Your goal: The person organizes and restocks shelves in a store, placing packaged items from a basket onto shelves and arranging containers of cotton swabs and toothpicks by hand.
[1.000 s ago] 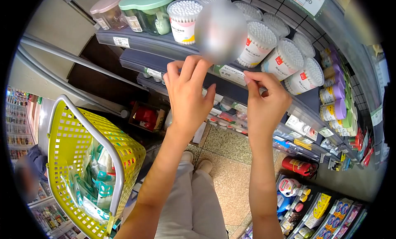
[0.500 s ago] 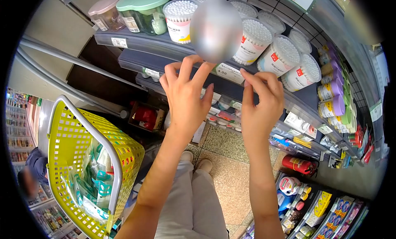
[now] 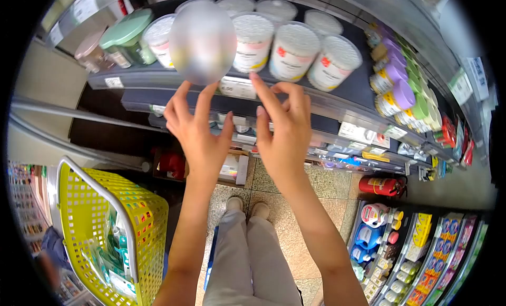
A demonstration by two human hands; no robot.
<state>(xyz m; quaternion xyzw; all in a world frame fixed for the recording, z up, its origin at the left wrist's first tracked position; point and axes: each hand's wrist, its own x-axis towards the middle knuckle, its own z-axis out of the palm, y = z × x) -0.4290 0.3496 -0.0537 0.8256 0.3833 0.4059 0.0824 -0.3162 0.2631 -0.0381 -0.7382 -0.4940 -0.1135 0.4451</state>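
Observation:
My left hand [image 3: 200, 134] is raised at the shelf edge with its fingers apart. A round blurred patch covers its fingertips' surroundings and most of one tub, so any contact there is hidden. Beside it, my right hand [image 3: 284, 129] has its index finger stretched toward the shelf edge and its thumb apart; nothing shows in it. Between the hands is a white price tag [image 3: 237, 87]. Just above stand clear round tubs of cotton swabs: one tub [image 3: 252, 45] behind the tag, another tub [image 3: 294, 53] in the middle, and a third tub [image 3: 334, 64] to the right.
A yellow-green shopping basket [image 3: 150, 216] with teal and white packages [image 3: 113, 253] is at lower left. Green-lidded and pink-lidded containers [image 3: 124, 34] stand left on the shelf, purple-lidded ones [image 3: 403, 94] right. A fire extinguisher [image 3: 380, 186] lies low right above stocked shelves [image 3: 416, 248].
The view has shifted, so the tubs and basket sit further left. Both hands have moved left in view, and my right index finger now stretches out more.

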